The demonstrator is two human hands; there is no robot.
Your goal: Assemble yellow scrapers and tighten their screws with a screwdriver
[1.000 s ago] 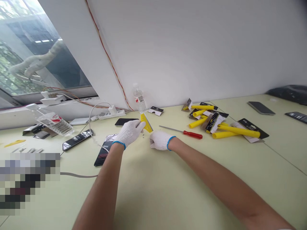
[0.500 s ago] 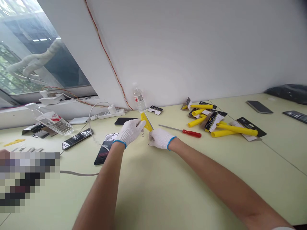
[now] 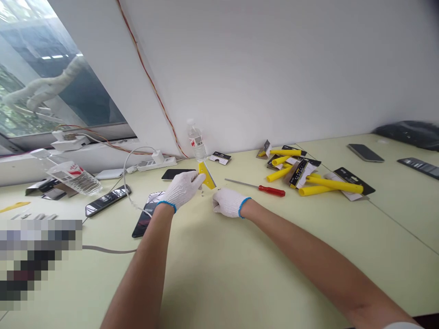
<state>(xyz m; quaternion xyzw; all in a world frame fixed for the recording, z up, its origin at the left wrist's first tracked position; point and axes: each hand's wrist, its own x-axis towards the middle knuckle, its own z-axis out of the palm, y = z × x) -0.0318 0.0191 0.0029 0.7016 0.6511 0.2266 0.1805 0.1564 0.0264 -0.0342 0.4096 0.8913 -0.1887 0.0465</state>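
My left hand, in a white knit glove with a blue cuff, grips a yellow scraper head with a metal blade along its edge. The head is held tilted just above the table. Below it lie a couple of tiny screws. My right hand, gloved the same way, is closed just to the right of the head, apart from it. Whatever its fingers hold, if anything, is hidden. To the right of that hand rests a red-handled screwdriver.
Yellow tube handles and black cards lie in a pile at the right. A water bottle stands by the wall; another bottle leans at left. Phones, a power strip and a white cable occupy the left side.
My right hand has drawn slightly away from the scraper head, and its fingers have curled in. My left hand keeps hold of the head. The whole view has shifted a little.
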